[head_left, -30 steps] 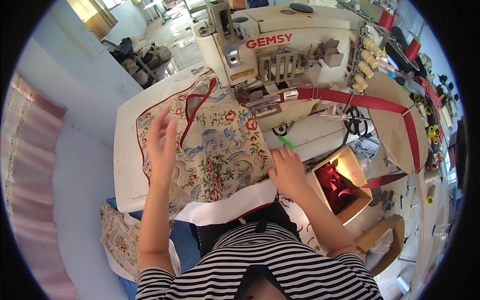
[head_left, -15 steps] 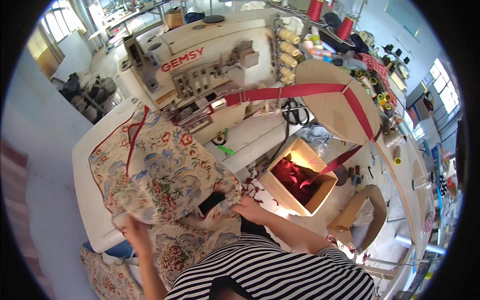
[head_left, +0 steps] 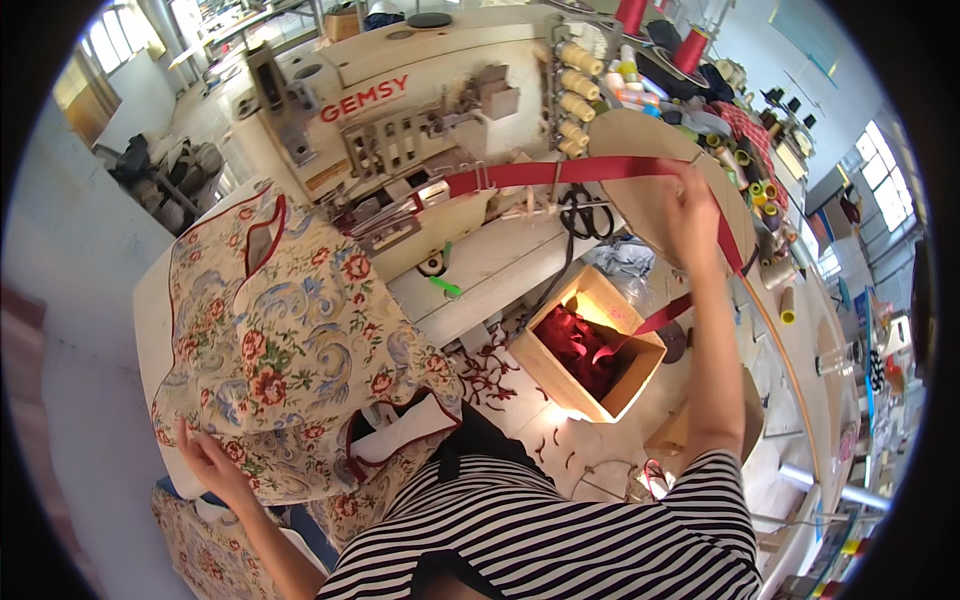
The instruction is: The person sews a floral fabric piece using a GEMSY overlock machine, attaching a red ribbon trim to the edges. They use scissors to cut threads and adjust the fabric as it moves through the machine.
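A floral tapestry-like fabric piece (head_left: 290, 340) with dark red bound edges lies over the white sewing machine table (head_left: 150, 330) and hangs toward my lap. My left hand (head_left: 213, 468) rests at its near left edge, fingers apart. A cutout with red binding and a white inner face shows at the near right side of the fabric. My right hand (head_left: 692, 215) is raised, its bent fingers at the dark red binding tape (head_left: 580, 170) by the wire guide. The tape runs left into the sewing machine (head_left: 400, 110) and down to a wooden box (head_left: 635, 385).
Red tape lies loose inside the box. Black scissors (head_left: 586, 215) hang beside the machine bed, near a green tool (head_left: 445, 287). Thread cones (head_left: 578, 85) stand right of the machine. Red scraps (head_left: 490, 375) litter the floor. More floral fabric (head_left: 205, 545) lies at lower left.
My right hand has left the fabric's right edge and risen to the tape. My left hand has shifted left and its fingers have spread. The fabric lies flatter, with its cutout opened out.
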Demonstrator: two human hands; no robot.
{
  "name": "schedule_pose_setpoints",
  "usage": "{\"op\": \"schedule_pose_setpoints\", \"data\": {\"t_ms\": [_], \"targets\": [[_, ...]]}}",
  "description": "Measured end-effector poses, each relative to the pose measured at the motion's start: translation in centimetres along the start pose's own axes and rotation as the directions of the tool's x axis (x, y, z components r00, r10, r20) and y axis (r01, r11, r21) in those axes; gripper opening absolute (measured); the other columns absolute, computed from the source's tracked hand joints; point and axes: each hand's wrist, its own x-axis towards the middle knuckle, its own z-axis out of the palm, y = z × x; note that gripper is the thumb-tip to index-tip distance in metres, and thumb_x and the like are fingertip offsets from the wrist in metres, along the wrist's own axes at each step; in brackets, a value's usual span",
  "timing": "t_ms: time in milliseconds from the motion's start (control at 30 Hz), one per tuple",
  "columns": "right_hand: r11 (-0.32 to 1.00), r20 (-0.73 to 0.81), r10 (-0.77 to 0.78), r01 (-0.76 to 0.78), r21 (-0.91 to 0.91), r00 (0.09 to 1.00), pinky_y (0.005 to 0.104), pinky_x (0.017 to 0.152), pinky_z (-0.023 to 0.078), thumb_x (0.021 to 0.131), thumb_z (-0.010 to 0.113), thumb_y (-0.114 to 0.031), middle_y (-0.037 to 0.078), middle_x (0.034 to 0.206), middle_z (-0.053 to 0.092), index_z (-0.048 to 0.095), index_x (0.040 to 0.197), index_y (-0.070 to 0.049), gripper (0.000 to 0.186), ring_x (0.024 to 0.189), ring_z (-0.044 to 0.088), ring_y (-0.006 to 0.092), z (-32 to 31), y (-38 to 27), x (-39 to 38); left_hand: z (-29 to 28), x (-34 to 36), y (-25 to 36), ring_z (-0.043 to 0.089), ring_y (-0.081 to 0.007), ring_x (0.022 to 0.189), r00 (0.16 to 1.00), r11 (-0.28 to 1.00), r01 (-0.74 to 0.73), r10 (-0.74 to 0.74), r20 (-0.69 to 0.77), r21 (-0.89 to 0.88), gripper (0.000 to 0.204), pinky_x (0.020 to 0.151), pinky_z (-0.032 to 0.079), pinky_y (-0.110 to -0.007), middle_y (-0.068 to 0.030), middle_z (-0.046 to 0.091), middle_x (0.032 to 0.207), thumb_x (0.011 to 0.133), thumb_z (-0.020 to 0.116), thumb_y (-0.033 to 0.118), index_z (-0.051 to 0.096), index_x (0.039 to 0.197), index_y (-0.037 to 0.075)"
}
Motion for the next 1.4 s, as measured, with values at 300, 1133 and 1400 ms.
{"op": "schedule_pose_setpoints", "data": {"t_ms": [300, 1133, 1400], "targets": [[0.966, 0.065, -0.217, 0.205, 0.156, 0.974, 0.0369, 0.067, 0.048, 0.088, 0.046, -0.006, 0.013, 0.084, 0.060, 0.059, 0.094, -0.005, 0.014, 0.077, 0.061, 0.0300, 0.9, -2.8, 1.4, 1.2, -5.2, 2.8, 0.045, -0.0045, 0.062, 0.975, 0.994, 0.053, -0.031, 0.221, -0.093, 0.012, 0.056, 0.036, -0.018, -0.0013, 0.056, 0.078, 0.091, 0.049, 0.008, 0.058, 0.095, 0.000], [0.307, 0.856, -0.298, -0.807, 0.505, 0.422, 0.0184, 0.057, 0.041, 0.093, 0.053, -0.029, -0.003, 0.076, 0.058, 0.062, 0.097, 0.002, 0.032, 0.064, 0.048, 0.0027, 11.7, -15.5, -15.1, 5.5, -5.2, 8.0, 0.043, -0.0067, 0.043, 0.828, 0.837, 0.468, -0.302, 0.473, -0.284, 0.033, 0.041, 0.034, -0.023, -0.0005, 0.050, 0.050, 0.091, 0.055, 0.015, 0.055, 0.061, 0.001], [0.334, 0.876, -0.355, -0.830, 0.446, 0.327, 0.0195, 0.062, 0.042, 0.092, 0.055, -0.026, -0.003, 0.076, 0.059, 0.063, 0.087, 0.002, 0.029, 0.068, 0.050, 0.0038, 12.3, -15.7, -14.0, 6.3, -2.7, 8.2, 0.043, -0.0070, 0.041, 0.882, 0.814, 0.431, -0.288, 0.373, -0.389, 0.036, 0.040, 0.037, -0.022, -0.0028, 0.049, 0.049, 0.091, 0.057, 0.018, 0.049, 0.059, 0.002]]}}
